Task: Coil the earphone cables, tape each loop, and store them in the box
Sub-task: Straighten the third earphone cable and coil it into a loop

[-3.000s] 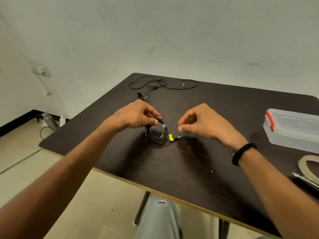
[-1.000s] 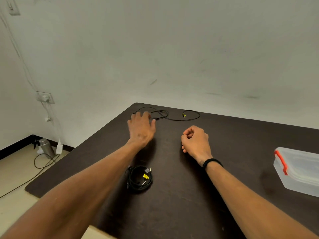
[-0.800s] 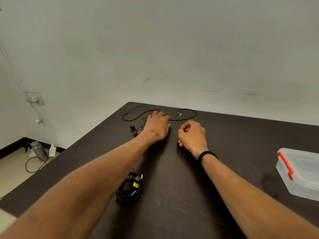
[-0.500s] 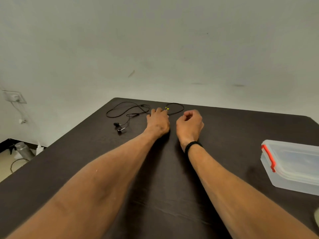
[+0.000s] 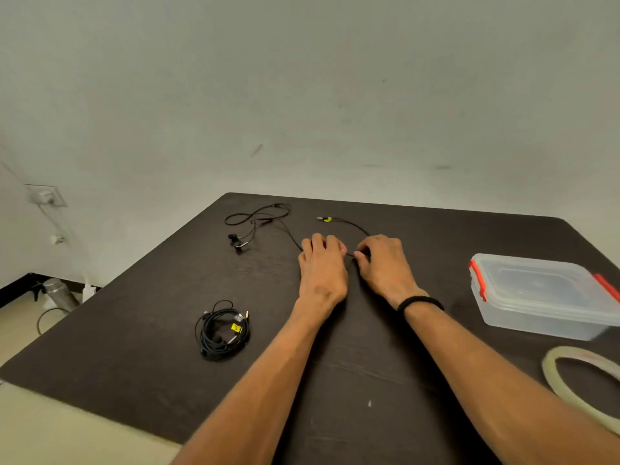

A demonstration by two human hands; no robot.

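Left hand [image 5: 322, 268]: palm down on the table, fingers laid fairly flat over the loose cable; whether it pinches the cable underneath I cannot tell.
Right hand [image 5: 382, 263]: just beside the left, fingers curled, thumb and forefinger seemingly closing on the cable between the two hands; grip mostly hidden by the knuckles.
Loose earphone cable [image 5: 288, 233]: thin black wire, uncoiled. Runs from under both hands outward: far-left to a slack loop and the two earbuds [image 5: 236, 241], far-right in an arc to the plug with a yellow tag [image 5: 326, 219].
Handling: light, limp, no stiffness of its own; likely to spring out of any loop unless held. Plug joint and earbud ends look like the weak spots.
Where to hold: judged best on the plain run of wire near the plug, winding from there, not tugging at the earbuds.
Coiled earphone [image 5: 223, 332]: near-left of the left hand, well apart, already bundled, yellow tag showing.
Box [image 5: 540, 295]: right of the right hand, clear plastic, red clips, lid on.
Tape roll [image 5: 580, 384]: near-right of the right forearm, at the edge of view.
Table [image 5: 151, 330]: dark, under everything.
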